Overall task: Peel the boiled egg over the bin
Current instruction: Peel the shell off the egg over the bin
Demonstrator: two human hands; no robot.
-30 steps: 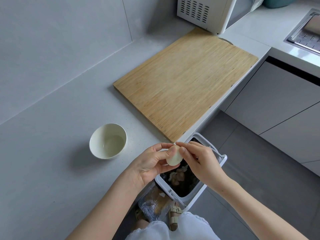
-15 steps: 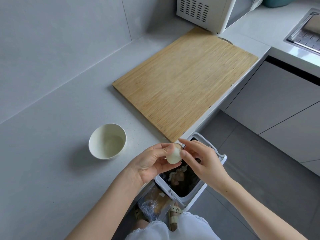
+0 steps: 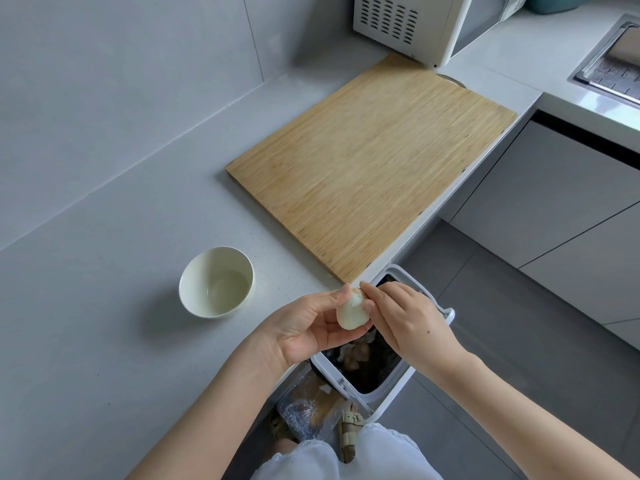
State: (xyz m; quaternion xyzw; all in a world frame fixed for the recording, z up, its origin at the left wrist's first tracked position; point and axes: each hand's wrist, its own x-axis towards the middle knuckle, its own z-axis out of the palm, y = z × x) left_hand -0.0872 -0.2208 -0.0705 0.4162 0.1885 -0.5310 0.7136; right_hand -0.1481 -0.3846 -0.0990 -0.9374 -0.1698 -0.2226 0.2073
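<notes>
Left hand [image 3: 301,327] cradles egg [image 3: 351,315] above bin [image 3: 382,393], toward bin's counter-side rim. Right hand [image 3: 408,317], fingers off egg half second ago, now back, pinching egg's top end where tan shell scrap clings. Egg mostly bare white, so peeling looks nearly finished.

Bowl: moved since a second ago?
No. The bowl sits at the same spot on the counter, same gap left of the cutting board's near corner.
</notes>
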